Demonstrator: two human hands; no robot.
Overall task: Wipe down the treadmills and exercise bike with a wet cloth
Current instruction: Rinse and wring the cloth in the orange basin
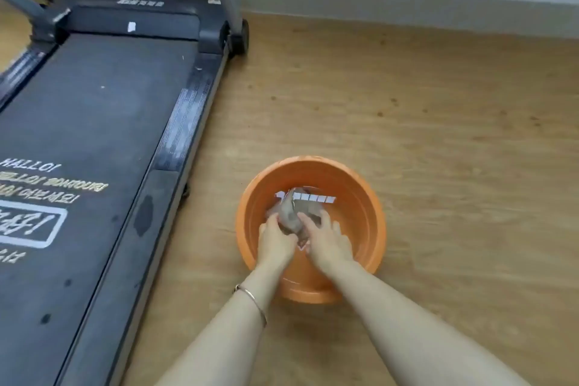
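Both hands inside orange basin [369, 197] on wood floor [438, 103]: L hand [275, 241] & R hand [326, 241] curled round grey cloth [293, 216], gripping it at basin centre. Treadmill [94, 135] just left of basin.

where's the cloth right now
In the head view the grey cloth sits inside the orange basin on the wooden floor, right of the treadmill, gripped between the left hand and the right hand.

We see a grey-brown cloth [289, 217], bunched and crumpled, gripped between our left hand [275, 241] and right hand [327, 241] inside an orange basin [357, 197], a black treadmill [94, 135] flat just left of it, its belt dusty, white-lettered, spotted with dark marks.
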